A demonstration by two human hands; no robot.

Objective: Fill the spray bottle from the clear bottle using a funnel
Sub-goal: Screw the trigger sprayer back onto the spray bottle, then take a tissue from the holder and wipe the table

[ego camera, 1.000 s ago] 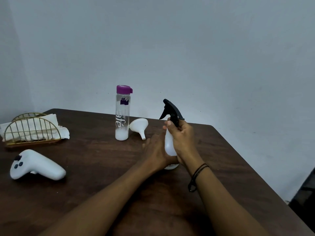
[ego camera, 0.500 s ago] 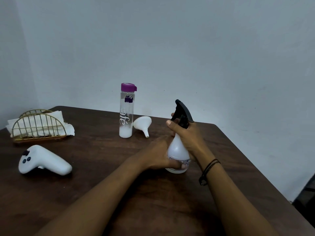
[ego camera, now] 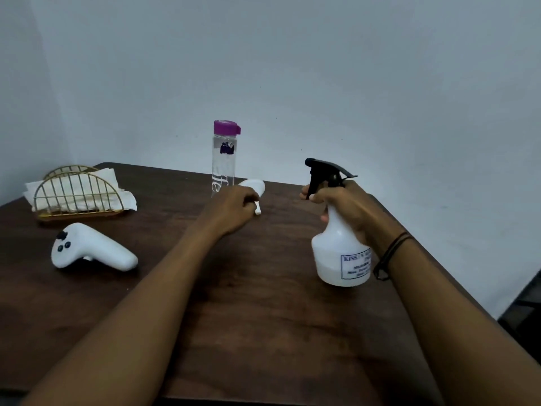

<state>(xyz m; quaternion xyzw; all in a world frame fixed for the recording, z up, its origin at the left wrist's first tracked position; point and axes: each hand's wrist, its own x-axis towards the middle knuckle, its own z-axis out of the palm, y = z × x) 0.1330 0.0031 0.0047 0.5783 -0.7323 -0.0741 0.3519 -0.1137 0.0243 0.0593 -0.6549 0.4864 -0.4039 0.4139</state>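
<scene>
**Spray bottle held at the neck, funnel being reached**

The spray bottle (ego camera: 341, 253) stands on the worktop (ego camera: 263, 317), right of centre, its black trigger head (ego camera: 328, 174) still screwed on. It looks like thin, light plastic with only a little liquid in its base, so it is judged easy to tip and best steadied at the narrow neck, where the right hand (ego camera: 348, 206) is wrapped around it. The funnel (ego camera: 254, 189) lies on its side behind, just right of the clear bottle (ego camera: 223, 162); it appears stiff and very light and is best taken by its bowl. The left hand (ego camera: 234, 212) is curled over the spout, though a firm hold cannot be confirmed. The clear bottle, capped in purple, may be smooth and slippery.
</scene>
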